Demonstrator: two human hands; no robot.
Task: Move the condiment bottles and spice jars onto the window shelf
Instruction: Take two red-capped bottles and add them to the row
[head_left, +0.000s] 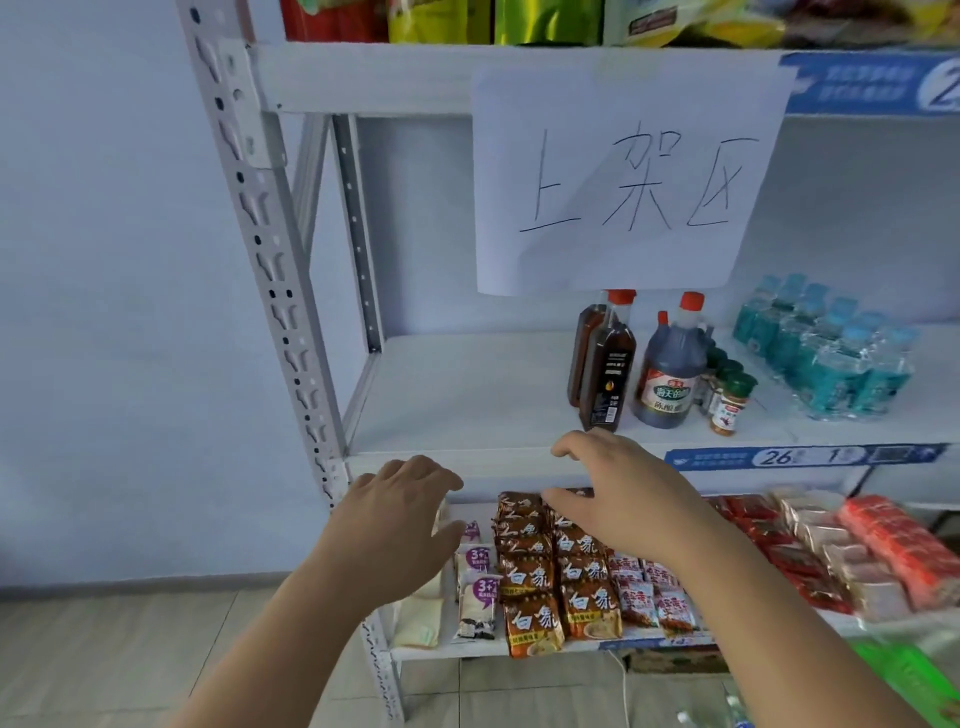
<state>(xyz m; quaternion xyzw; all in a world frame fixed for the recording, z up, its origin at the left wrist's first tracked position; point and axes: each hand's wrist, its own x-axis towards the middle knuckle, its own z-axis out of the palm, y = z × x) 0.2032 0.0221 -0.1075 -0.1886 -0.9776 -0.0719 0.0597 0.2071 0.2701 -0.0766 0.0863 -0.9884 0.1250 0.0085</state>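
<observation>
We see both hands raised at the lower centre of the frame, in front of the middle shelf (467, 395) of a white metal rack. The left hand (400, 519) is spread, fingers loosely curled, holding nothing. The right hand (618, 499) is likewise open and empty, its fingers close to the shelf's front edge. Just above it, right of centre, stand two tall dark bottles (605, 364), a squat vinegar jug (670, 369) and small spice jars (730, 400). Further right lies a pack of water bottles (831, 353). A handwritten paper sign (623, 176) hangs above.
</observation>
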